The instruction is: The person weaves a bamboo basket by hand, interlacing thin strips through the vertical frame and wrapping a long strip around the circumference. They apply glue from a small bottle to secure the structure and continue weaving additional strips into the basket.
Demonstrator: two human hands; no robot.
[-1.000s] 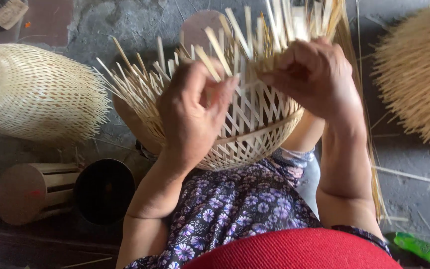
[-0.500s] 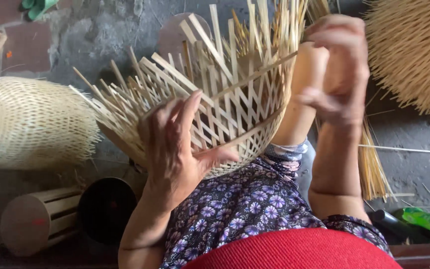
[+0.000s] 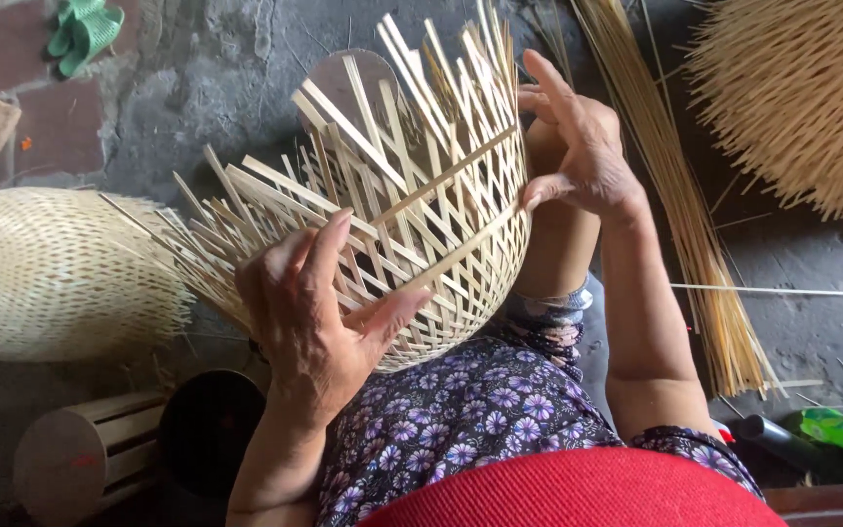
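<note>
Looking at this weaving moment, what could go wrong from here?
The half-woven basket has many loose strip ends sticking up; they could poke the right hand working at the rim. It rests on the lap, steadied only by the left hand pressed on its side, so it might roll. Unlocked strips may spring out of the weave.

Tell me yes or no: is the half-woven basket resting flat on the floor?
No, the half-woven basket is propped on the person's lap, with the left hand pressed to its side and the right hand at its rim.
</note>
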